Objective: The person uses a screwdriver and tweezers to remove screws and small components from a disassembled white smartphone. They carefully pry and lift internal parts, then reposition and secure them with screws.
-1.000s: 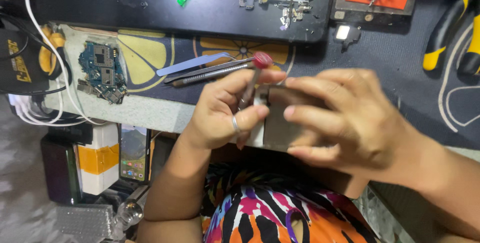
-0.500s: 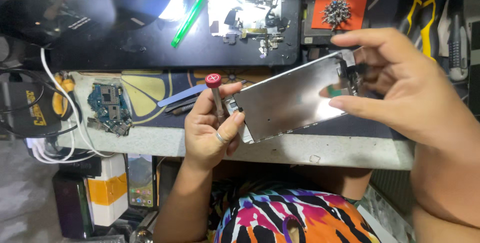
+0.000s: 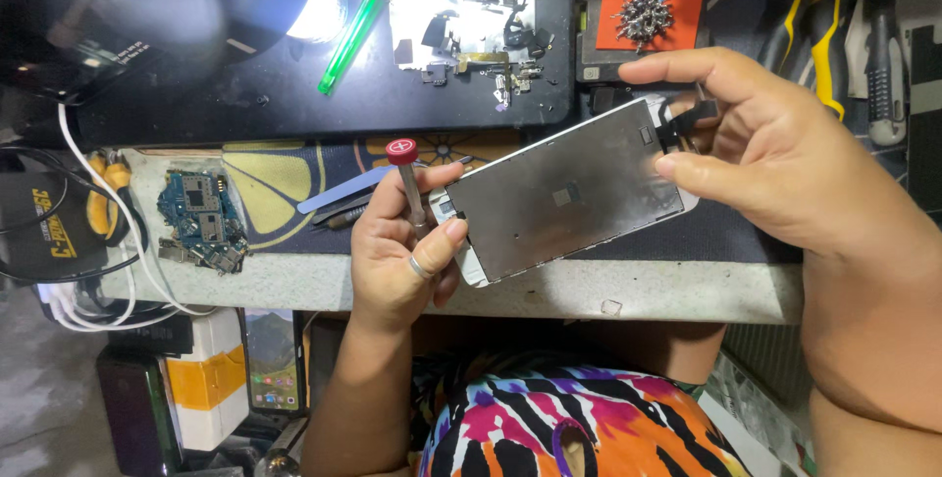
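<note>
The left hand (image 3: 397, 251) holds one thin metal screwdriver with a round red cap (image 3: 409, 187). The thumb and first fingers are pressed together around its stick, and the red cap points up. One silver ring sits on one finger of this hand. The same hand also touches the lower left corner of one flat grey metal phone screen panel (image 3: 564, 192).

The right hand (image 3: 775, 158) pinches the upper right end of the panel between the thumb and the first finger. The other fingers are curled loosely behind. The panel is tilted, with its right end higher than its left. It is held up in the air, just above the front edge of the work table (image 3: 628, 291), between the two hands.

On the table, well to the left, lies one small blue circuit board (image 3: 201, 222). Just beside the left hand lies one flat pale blue plastic pry tool (image 3: 339, 194), with dark thin tools next to it; I cannot tell how many. Further back is one long green plastic stick (image 3: 358, 21) on a black mat. Near it is one bright white patch with many tiny dark phone parts (image 3: 471, 21). One orange square pad (image 3: 648, 11) holds a pile of little screws. At the far right is one pair of pliers with yellow and black handles (image 3: 819, 40)
</note>
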